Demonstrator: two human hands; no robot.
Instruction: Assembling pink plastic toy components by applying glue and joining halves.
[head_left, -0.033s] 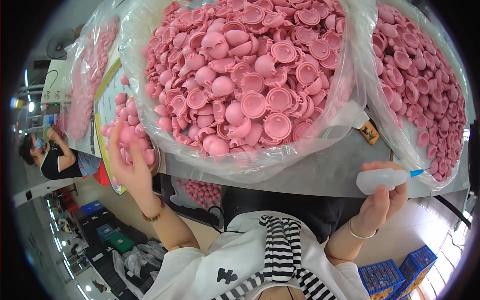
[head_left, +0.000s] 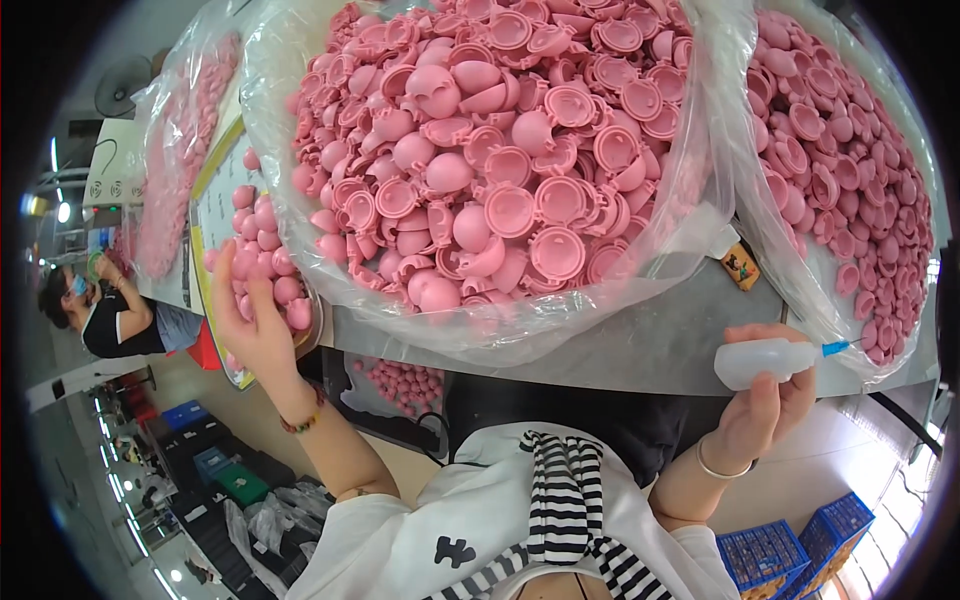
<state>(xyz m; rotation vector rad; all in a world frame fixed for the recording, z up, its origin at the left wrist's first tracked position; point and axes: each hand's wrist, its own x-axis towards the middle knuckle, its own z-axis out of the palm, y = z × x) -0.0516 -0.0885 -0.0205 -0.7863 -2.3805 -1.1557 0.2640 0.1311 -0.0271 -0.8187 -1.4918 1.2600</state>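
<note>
My right hand (head_left: 768, 400) is wrapped round a translucent white squeeze bottle (head_left: 752, 362). The bottle lies tilted nearly level, and its blue needle tip (head_left: 836, 347) points right, toward the bag on that side. On the left, my left hand (head_left: 262, 335) is raised with fingers apart beside a pile of pink plastic balls (head_left: 268, 240). Nothing shows in its grasp, though part of the palm side is hidden. Between the hands, a big clear plastic bag (head_left: 470, 335) is heaped with pink half-shells (head_left: 510, 210), many showing their hollow insides.
A second bag of pink half-shells (head_left: 850, 190) stands at the right. A small orange-brown packet (head_left: 740, 266) lies on the grey table (head_left: 640, 345). Below the table edge sit more pink pieces (head_left: 402, 385). A co-worker (head_left: 125, 320) works at far left; blue crates (head_left: 765, 555) stand lower right.
My left hand has shifted slightly left and down beside the pink balls. The right hand and squeeze bottle look unmoved.
</note>
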